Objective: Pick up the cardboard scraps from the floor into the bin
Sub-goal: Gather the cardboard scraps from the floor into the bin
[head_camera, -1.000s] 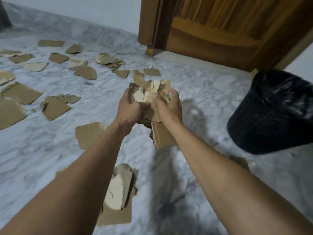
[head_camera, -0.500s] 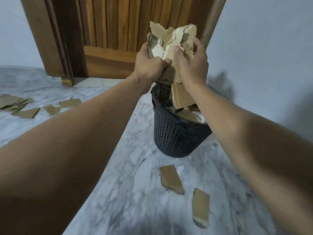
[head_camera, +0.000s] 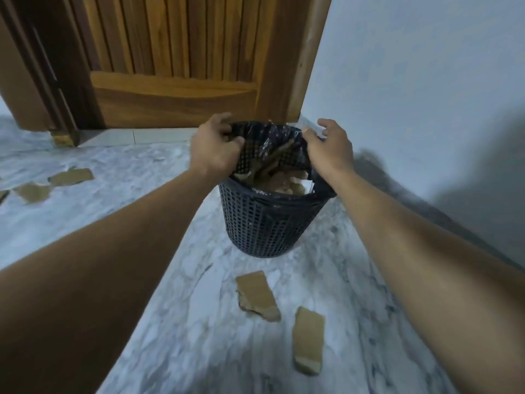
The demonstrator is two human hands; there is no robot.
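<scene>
Two cardboard scraps (head_camera: 257, 295) lie on floor (head_camera: 184, 322) near the bin (head_camera: 267, 223) — light, stiff, I judge, best pinched by an edge — my left hand (head_camera: 216, 149) and right hand (head_camera: 326, 150) over its rim, loose-fingered, empty.

Marble floor (head_camera: 85, 217) under bin (head_camera: 267, 223), cardboard scraps (head_camera: 257, 294)

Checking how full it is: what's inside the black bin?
Torn cardboard scraps fill the bin almost to its rim, inside a black liner. Whatever lies beneath that top layer is covered.
</scene>
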